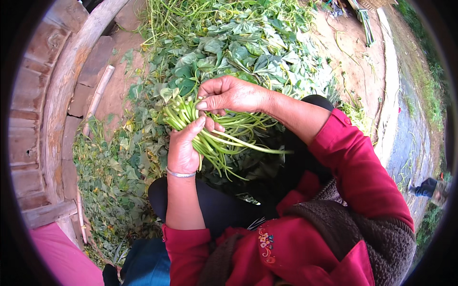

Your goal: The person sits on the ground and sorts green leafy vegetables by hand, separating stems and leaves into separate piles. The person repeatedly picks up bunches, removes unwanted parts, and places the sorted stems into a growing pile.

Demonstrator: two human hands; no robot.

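A bundle of long green leaf stems [182, 112] is gripped in my left hand [188, 146], its thicker ends pointing up and left and the thin ends trailing right. A silver-coloured bracelet circles the left wrist. My right hand [229, 95] is just above, thumb and fingertips drawn together at the bundle's upper edge; whether a stem is pinched between them cannot be told. Beyond both hands lies a large heap of cut green leaves and vines [247, 46], which also spreads down the left side [111, 178].
A wooden beam [68, 82] and plank wall [25, 125] stand at the left, with a pale stick [99, 93] beside them. Tied green stalks [365, 26] and a woven basket [375, 3] lie at the upper right. Another person [431, 189] is at the far right.
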